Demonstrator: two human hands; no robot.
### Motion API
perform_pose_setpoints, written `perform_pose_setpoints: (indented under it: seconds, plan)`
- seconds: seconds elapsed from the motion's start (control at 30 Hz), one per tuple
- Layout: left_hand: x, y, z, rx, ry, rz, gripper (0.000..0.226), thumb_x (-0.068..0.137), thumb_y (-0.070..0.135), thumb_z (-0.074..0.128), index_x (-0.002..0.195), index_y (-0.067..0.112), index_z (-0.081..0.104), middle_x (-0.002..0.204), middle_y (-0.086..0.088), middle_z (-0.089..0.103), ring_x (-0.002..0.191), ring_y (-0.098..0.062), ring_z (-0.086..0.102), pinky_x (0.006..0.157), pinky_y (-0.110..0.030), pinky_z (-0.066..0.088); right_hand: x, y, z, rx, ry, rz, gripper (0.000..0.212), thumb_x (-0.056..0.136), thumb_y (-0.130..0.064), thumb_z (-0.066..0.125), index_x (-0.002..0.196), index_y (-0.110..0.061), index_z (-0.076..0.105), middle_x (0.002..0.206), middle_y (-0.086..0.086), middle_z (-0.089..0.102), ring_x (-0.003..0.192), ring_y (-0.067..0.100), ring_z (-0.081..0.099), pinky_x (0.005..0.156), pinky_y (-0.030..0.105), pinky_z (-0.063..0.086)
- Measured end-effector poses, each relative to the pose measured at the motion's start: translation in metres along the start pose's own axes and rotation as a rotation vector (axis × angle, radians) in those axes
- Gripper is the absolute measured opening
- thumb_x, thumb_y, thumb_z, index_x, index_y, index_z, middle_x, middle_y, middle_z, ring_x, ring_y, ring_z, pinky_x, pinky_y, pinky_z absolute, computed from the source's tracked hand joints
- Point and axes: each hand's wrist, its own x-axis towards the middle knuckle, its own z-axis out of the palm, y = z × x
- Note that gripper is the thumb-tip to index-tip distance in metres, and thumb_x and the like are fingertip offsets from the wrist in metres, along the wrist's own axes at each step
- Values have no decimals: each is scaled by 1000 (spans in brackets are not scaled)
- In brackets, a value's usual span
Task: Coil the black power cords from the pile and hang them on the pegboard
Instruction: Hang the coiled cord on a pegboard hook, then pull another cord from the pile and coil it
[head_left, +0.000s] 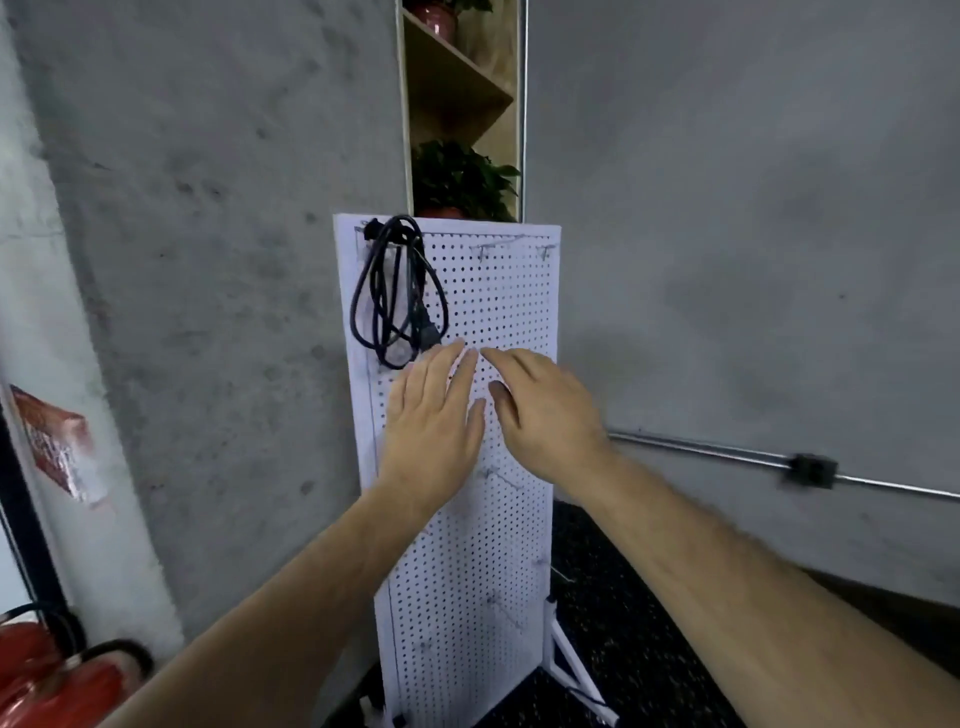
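One coiled black power cord (397, 296) hangs from a hook at the pegboard's (509, 312) top left corner. Left hand (434, 415) and right hand (545, 410) hover flat-fingered, holding nothing. No pile in sight, so I can't judge what remains.

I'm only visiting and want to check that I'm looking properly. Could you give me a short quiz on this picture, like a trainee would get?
1. True or false: the black cord hangs at the top right of the pegboard.
2. What do the left hand and the right hand hold? A) a cord B) a hook C) nothing
3. How many cords hang on the pegboard?

Key: 1 false, it hangs at the top left. 2 C, both hands are open in front of the pegboard. 3 one.
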Motion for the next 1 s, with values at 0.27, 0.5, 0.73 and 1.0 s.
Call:
perform_pose_setpoints:
  seconds: [0.27, 0.5, 0.73, 1.0]
  plan:
    - [-103, 156, 70, -294, -613, 34, 55, 97, 28, 57, 149, 13, 46, 149, -14, 47, 133, -35, 45, 104, -50, 38, -212, 89, -3, -174, -290, 352, 49, 102, -31, 39, 148, -15, 47, 137, 9, 59, 122, 33, 56, 96, 46, 47]
    - [-257, 321, 107, -451, -1304, 279, 63, 102, 36, 46, 160, 26, 23, 160, -4, 28, 144, -29, 28, 114, -44, 27, -448, 121, -9, -156, -707, 890, 54, 102, -31, 43, 154, -17, 32, 146, 11, 46, 133, 35, 46, 102, 48, 42]
    - [-393, 395, 105, -532, -1922, 510, 63, 105, 39, 45, 162, 34, 17, 168, -4, 12, 150, -33, 16, 121, -46, 18, -617, 87, 11, 29, -1034, 1261, 55, 105, -28, 39, 158, -19, 25, 152, 10, 39, 136, 34, 41, 103, 46, 44]
    - [-450, 412, 158, -426, -1924, 424, 60, 102, 31, 49, 158, 27, 29, 169, -12, -6, 154, -35, -1, 125, -45, 9, -660, 130, 44, 34, -1046, 1359, 56, 106, -27, 39, 159, -19, 23, 157, 8, 33, 135, 34, 42, 103, 45, 46]
